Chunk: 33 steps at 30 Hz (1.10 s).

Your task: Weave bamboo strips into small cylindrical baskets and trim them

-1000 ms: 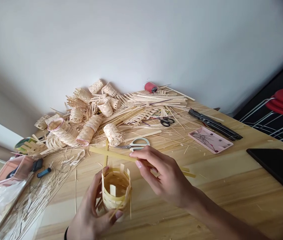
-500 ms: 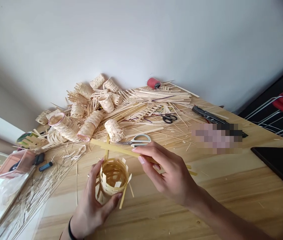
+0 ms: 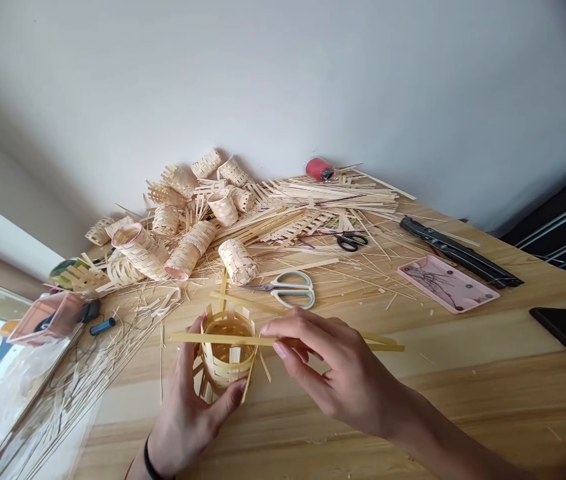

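My left hand (image 3: 197,393) is wrapped round a small woven basket (image 3: 227,373), thumb at the near side and fingers at the left. Loose strip ends stick up and out from its rim, and its open top faces me. Between thumb and fingertips, my right hand (image 3: 317,353) pinches yellow flat strips (image 3: 197,339). One of them lies level across the basket's mouth; another slants behind the rim. Their far ends come out to the right of the hand. Just beyond the hands lie white-handled scissors (image 3: 293,290) and a finished-looking woven cylinder (image 3: 237,260).
Several woven cylinders (image 3: 140,250) and a heap of loose strips (image 3: 333,193) lie along the wall, with a red thread spool (image 3: 319,169). Black scissors (image 3: 351,241), a pink tray of pins (image 3: 447,283) and a long black tool (image 3: 457,250) are farther right. A pink bin (image 3: 47,320) stands left.
My right hand has lowered a strip from behind the rim to across the basket's mouth, apart from the second strip. The view has shifted slightly left.
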Each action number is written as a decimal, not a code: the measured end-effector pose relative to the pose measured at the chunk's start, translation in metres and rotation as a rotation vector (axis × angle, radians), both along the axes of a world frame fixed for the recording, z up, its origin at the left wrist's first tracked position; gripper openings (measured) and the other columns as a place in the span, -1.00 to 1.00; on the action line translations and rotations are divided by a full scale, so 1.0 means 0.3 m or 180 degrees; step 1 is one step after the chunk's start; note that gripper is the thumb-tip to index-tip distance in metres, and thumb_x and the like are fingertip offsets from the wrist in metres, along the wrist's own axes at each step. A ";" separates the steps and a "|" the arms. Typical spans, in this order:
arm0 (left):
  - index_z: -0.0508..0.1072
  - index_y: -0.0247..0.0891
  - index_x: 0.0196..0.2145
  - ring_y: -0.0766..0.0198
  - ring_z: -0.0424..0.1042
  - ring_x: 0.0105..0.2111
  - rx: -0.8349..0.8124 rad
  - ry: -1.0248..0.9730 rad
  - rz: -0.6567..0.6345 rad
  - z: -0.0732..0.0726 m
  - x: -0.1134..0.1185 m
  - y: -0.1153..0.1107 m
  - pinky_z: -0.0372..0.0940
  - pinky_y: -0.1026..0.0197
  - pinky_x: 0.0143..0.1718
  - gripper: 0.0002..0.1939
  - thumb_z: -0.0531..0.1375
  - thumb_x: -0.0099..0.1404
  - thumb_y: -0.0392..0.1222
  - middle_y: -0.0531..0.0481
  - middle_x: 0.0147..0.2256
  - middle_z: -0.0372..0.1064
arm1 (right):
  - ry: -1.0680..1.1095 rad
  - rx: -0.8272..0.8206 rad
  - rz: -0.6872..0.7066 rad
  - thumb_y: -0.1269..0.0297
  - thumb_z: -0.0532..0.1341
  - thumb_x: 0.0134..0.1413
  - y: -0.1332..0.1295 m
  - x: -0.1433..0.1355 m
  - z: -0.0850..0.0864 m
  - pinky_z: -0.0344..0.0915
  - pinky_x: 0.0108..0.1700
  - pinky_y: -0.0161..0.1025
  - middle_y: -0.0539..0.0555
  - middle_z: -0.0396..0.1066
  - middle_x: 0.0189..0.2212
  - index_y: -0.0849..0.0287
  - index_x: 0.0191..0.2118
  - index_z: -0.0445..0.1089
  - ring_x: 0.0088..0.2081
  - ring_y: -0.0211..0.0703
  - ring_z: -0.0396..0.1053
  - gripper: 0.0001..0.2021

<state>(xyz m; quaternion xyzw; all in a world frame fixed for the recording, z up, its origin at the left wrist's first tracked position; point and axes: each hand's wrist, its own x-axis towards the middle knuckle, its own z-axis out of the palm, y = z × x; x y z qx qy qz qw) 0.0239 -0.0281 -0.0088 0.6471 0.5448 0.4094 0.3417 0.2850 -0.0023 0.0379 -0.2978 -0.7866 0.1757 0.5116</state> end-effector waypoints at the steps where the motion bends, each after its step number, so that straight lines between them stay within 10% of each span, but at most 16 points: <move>1: 0.06 0.01 0.51 -0.19 0.51 0.25 -0.0064 -0.0058 -0.0034 0.003 0.000 0.000 0.52 -0.12 0.17 -0.01 0.47 0.30 0.01 -0.32 0.36 0.34 | 0.0012 -0.0073 0.0000 0.54 0.17 0.40 -0.001 0.000 0.000 0.43 -0.26 -0.30 0.05 0.59 -0.21 0.10 0.04 0.42 -0.35 -0.24 0.50 -0.76; 16: 0.15 -0.07 0.46 -0.15 0.45 0.33 -0.0788 -0.0789 -0.0064 0.093 0.072 -0.017 0.48 -0.02 0.25 -0.04 0.48 0.27 0.11 -0.23 0.35 0.41 | -0.0213 -0.0014 0.0114 0.48 0.22 0.47 0.036 0.030 -0.008 0.43 -0.22 -0.31 0.06 0.59 -0.27 0.15 -0.07 0.54 -0.29 -0.23 0.53 -0.85; 33: -0.06 0.06 0.47 -0.06 0.67 0.08 -0.0217 -0.0500 -0.0288 0.116 -0.008 0.058 0.63 -0.02 0.00 -0.06 0.42 0.38 -0.02 -0.23 0.17 0.55 | -0.0226 -0.0111 -0.0187 0.49 0.25 0.42 0.060 0.067 -0.001 0.41 -0.30 -0.30 0.03 0.60 -0.31 0.13 -0.14 0.55 -0.36 -0.24 0.49 -0.85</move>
